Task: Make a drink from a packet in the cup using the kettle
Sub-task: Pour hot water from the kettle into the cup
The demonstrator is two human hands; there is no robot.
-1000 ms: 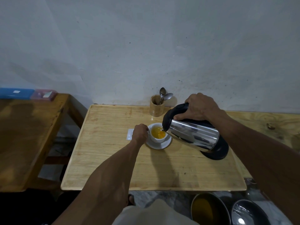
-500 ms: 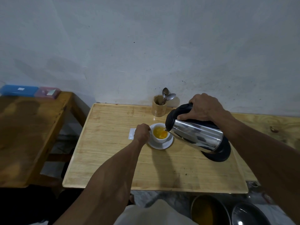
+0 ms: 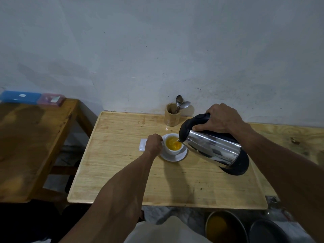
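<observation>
A white cup [image 3: 173, 150] holding orange-yellow liquid stands on a white saucer [image 3: 182, 156] in the middle of the light wooden table [image 3: 122, 172]. My left hand [image 3: 154, 143] is closed on the cup's left side, at its handle. My right hand [image 3: 222, 118] grips the black handle of a steel kettle [image 3: 213, 150], which is tilted left with its spout over the cup's right rim. A white packet [image 3: 142, 145] lies flat on the table, partly hidden behind my left hand.
A wooden holder [image 3: 171, 116] with spoons [image 3: 180, 104] stands at the wall behind the cup. A darker table [image 3: 31, 141] on the left carries a blue box [image 3: 19, 97] and a pink box [image 3: 50, 99]. Two bowls [image 3: 226, 227] sit on the floor at lower right.
The view has shifted slightly. The kettle stays tilted over the cup and the liquid in the cup looks a little higher. My left hand has stayed on the cup.
</observation>
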